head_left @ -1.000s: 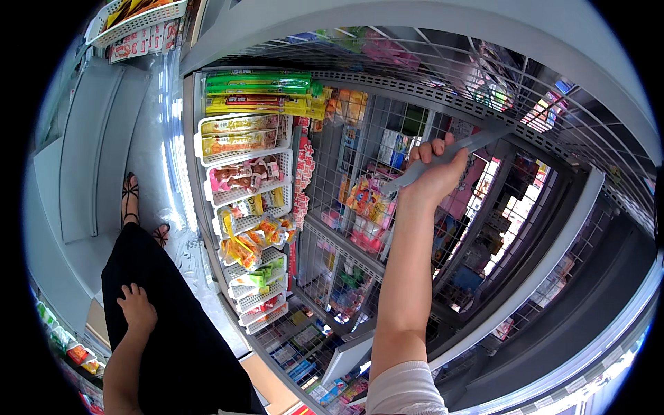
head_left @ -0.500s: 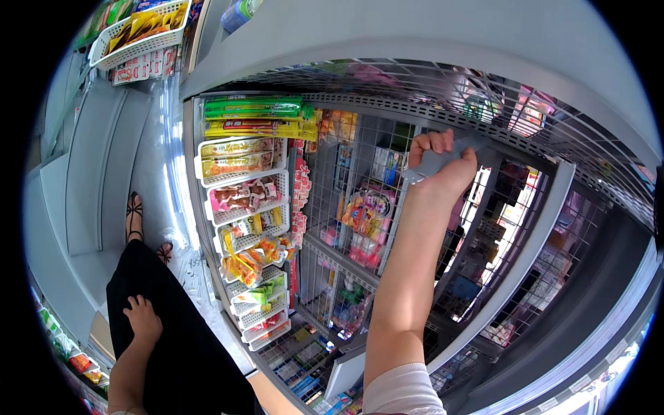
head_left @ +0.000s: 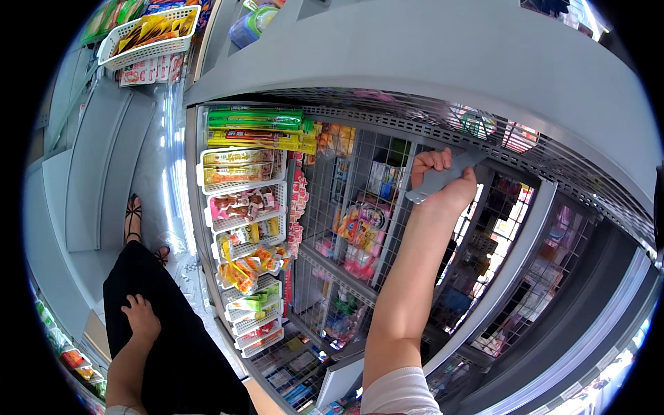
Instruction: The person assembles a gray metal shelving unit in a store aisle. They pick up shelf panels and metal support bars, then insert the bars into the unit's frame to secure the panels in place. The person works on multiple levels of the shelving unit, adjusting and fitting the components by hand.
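Note:
My right hand [head_left: 453, 196] is raised beneath the grey perforated shelf. Its fingers are closed round a flat grey metal shelf bracket [head_left: 437, 179]. One end of this bracket, with small notches, sticks out toward the wire grid back panel [head_left: 398, 221]; the other end reaches up to the shelf's perforated edge [head_left: 415, 126], and whether it is hooked there I cannot tell. My left hand [head_left: 142, 318] hangs low, lying against the black clothing [head_left: 180, 346] over my legs, fingers loosely apart and holding nothing.
White baskets [head_left: 245, 207] of packaged snacks line the shelf left of my right arm, with green and yellow packets [head_left: 256, 124] beyond. A pale upright post [head_left: 498, 277] stands to the right. Another snack basket [head_left: 149, 48] sits far left, and a blue container [head_left: 245, 28] on the upper shelf.
The view has shifted, so the shelf above sits lower and more of its top shows. My right hand keeps its grip on the bracket, which shows more plainly. The left hand stays put.

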The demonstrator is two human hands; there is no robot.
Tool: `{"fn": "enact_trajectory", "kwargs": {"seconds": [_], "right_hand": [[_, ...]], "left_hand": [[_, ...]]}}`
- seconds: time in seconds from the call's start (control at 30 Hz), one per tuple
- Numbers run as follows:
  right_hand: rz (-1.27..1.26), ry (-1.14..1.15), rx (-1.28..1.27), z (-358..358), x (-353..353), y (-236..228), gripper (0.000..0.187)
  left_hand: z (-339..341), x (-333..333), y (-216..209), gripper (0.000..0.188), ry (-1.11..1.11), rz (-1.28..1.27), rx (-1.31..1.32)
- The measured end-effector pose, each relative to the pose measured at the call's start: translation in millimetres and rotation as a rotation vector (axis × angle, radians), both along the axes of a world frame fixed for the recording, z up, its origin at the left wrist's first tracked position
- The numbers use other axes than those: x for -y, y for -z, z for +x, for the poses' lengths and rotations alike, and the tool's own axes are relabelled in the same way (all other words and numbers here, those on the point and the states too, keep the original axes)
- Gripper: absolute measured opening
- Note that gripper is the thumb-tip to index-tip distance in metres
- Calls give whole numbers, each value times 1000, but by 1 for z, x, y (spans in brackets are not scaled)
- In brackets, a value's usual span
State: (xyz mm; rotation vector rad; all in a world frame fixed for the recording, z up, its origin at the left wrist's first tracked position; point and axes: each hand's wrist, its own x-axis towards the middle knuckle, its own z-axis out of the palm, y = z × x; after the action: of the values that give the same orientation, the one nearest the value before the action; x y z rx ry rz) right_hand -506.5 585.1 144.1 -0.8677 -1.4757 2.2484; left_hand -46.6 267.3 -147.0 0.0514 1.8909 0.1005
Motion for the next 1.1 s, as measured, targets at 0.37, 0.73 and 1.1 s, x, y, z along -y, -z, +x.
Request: {"fn": "enact_trajectory", "kwargs": {"seconds": [0.37,0.73,1.1], "right_hand": [[-476,9,-196,-11,-2,-36,18],[-480,-225,-318,-22,-38,-30,22],[159,-175,-72,-38,-26,42,43]], "left_hand": [[-2,-1,4,51,-2,5,-22],[13,4,18,50,-57,27,-111],[34,7,36,50,-9,26,-154]]}}
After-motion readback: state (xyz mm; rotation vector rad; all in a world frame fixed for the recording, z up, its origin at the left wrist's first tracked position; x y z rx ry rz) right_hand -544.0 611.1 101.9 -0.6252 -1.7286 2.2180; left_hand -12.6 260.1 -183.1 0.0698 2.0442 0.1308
